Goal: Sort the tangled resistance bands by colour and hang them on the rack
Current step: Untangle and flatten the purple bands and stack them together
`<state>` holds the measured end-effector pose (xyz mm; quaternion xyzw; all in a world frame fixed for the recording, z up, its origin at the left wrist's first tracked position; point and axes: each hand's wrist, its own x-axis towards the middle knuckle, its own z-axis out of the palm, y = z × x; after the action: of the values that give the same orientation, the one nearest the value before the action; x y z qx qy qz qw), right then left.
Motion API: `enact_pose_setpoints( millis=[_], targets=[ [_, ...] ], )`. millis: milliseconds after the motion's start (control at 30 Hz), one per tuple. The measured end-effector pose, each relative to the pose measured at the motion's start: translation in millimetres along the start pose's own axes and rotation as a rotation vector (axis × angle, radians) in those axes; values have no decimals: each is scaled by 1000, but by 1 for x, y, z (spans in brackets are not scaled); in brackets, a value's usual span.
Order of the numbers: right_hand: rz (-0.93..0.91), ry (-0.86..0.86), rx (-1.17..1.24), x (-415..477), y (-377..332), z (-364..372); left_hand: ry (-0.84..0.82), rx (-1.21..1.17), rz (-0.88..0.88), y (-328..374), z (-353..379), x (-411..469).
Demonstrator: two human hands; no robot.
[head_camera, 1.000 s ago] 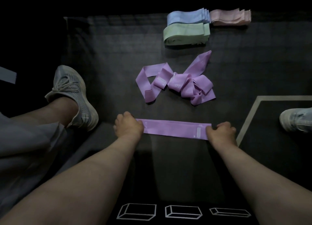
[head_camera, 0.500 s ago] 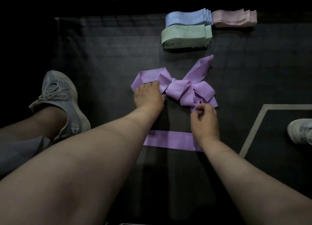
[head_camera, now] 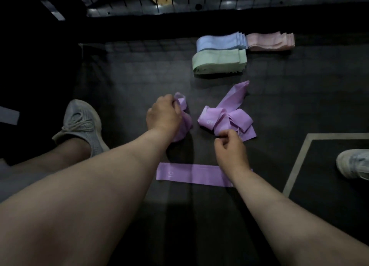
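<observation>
A tangle of purple bands (head_camera: 227, 118) lies on the dark mat in the middle. My left hand (head_camera: 163, 116) grips one bunched purple band (head_camera: 183, 124), held apart to the left of the tangle. My right hand (head_camera: 231, 148) pinches the near edge of the tangle. One purple band (head_camera: 189, 174) lies flat and straight close to me, its right end hidden under my right wrist. Neat folded stacks sit at the back: blue (head_camera: 219, 43), green (head_camera: 218, 63) and pink (head_camera: 270, 43).
My left foot in a grey shoe (head_camera: 81, 126) rests at the left, and a white shoe (head_camera: 353, 164) shows at the right edge. A pale line (head_camera: 295, 166) marks the floor at right. A dark wire grid (head_camera: 179, 0) stands at the back.
Both hands left the flat purple band and reached to the tangle. My left hand has pulled one band out to the left while my right hand holds the tangle's near edge.
</observation>
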<state>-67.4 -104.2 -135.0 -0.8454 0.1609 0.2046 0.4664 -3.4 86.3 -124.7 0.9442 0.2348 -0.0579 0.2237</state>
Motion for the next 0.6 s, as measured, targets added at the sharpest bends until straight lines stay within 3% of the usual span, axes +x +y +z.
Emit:
enact_pose_setpoints(
  millis=[167,367,500,600],
  targets=[
    [56,-81,74,-26,-56,-11,183,-16,120,17,-66,-23],
    [-145,-90,127,-74,-147,-48,319,110,457,44,-154,-70],
    [-122,-205,375,-118,-204,-78,401,275,714,60,-212,-105],
    [-77,-314,592,-155,-229,-99,500,279,778,69,-247,-135]
  ],
)
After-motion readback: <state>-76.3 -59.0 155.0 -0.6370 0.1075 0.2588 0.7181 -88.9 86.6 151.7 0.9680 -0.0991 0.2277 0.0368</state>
